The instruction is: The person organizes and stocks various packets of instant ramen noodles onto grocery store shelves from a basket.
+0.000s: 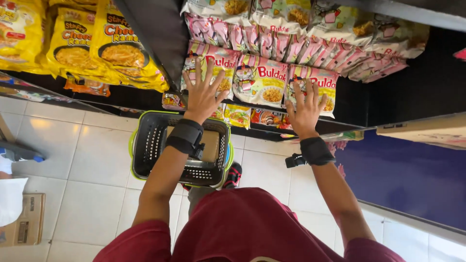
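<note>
Left hand (203, 93) and right hand (306, 110), fingers spread, rest on pink noodle packets (261, 80)

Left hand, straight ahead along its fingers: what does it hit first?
Most likely the pink noodle pack at the left end of the shelf row. The left hand, fingers spread, already overlaps it in the head view; whether it touches yet is unclear, since depth is hard to judge.
</note>
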